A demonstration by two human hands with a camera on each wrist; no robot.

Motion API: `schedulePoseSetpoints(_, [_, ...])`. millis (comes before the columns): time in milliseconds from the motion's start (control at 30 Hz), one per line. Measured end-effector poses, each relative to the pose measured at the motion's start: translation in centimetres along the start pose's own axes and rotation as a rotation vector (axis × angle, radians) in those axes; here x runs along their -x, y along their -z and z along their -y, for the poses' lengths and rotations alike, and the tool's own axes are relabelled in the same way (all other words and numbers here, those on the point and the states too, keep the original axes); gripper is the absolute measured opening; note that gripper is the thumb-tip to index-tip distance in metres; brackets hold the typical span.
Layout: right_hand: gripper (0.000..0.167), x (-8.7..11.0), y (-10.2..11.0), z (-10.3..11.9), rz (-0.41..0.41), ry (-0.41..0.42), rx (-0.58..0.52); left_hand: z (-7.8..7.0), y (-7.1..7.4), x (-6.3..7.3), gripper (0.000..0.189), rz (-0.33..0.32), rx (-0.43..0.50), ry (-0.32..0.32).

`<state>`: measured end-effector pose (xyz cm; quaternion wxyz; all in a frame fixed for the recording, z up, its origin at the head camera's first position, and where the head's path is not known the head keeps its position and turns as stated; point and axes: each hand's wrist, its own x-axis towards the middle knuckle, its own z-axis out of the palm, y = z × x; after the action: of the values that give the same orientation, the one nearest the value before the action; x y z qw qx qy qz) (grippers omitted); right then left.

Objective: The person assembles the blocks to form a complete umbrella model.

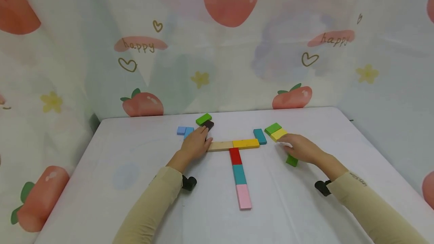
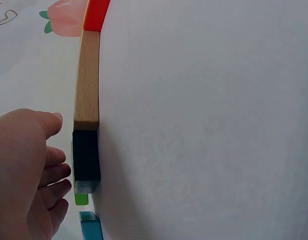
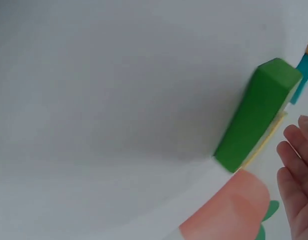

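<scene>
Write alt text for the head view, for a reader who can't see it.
A person's left hand is by a dark block, the right hand by a yellow block, over a white table. Between the hands, a tan block and an amber block form the top of a T; a red block, a teal block and a pink block form its stem.

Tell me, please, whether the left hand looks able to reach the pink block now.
Probably yes: only bare table shows between the left hand and the pink block, and nothing lies on it.

Left grip (image 1: 195,144), right grip (image 1: 302,148) relaxed, apart.
</scene>
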<state>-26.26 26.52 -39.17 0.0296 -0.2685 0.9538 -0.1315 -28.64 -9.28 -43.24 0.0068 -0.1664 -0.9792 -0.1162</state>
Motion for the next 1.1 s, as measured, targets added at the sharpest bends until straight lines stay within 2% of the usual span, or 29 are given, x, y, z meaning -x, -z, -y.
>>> schedulePoseSetpoints(167, [0.028, 2.2, -0.1, -0.8, 0.0, 0.039, 0.087, 0.2, -0.1, -0.2, 0.055, 0.019, -0.004, 0.007])
schedulePoseSetpoints(367, [0.036, 3.5, -0.8, -1.2, -0.008, 0.1, 0.157, 0.3, -0.2, -0.3, 0.056, 0.022, -0.003, 0.025])
schedulePoseSetpoints(500, [0.038, 3.8, -1.2, -1.2, -0.013, 0.13, 0.186, 0.3, -0.2, -0.5, 0.055, 0.037, -0.013, 0.016])
schedulePoseSetpoints(800, [0.031, 4.0, -1.2, -1.3, -0.028, 0.169, 0.236, -0.1, 0.0, -0.8, 0.054, 0.066, -0.053, -0.005])
schedulePoseSetpoints(1100, [0.03, 3.4, -0.2, -1.3, -0.03, 0.198, 0.272, -0.1, 0.3, -0.7, 0.053, 0.091, -0.035, 0.012])
